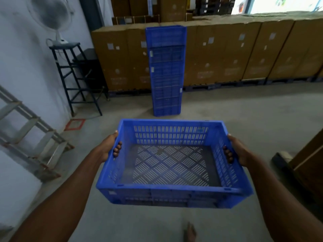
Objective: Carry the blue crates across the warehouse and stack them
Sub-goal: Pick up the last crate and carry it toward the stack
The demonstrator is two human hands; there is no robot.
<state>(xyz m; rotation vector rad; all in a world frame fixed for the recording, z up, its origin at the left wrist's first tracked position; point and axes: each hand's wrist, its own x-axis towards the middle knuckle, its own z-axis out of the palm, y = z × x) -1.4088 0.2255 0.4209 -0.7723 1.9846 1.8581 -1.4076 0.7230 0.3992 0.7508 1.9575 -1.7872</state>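
Both hands, left [107,148] and right [239,151], grip an empty crate [167,190], fingers curled through its handle slots; stack [166,70] at 12 o'clock

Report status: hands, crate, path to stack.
Left hand and right hand grip the empty crate by its side handles. Stack ahead. Floor between looks open.

We had one head-worn view, looking forward and down, close over the held crate [167,165]; farther parts seemed blurred.
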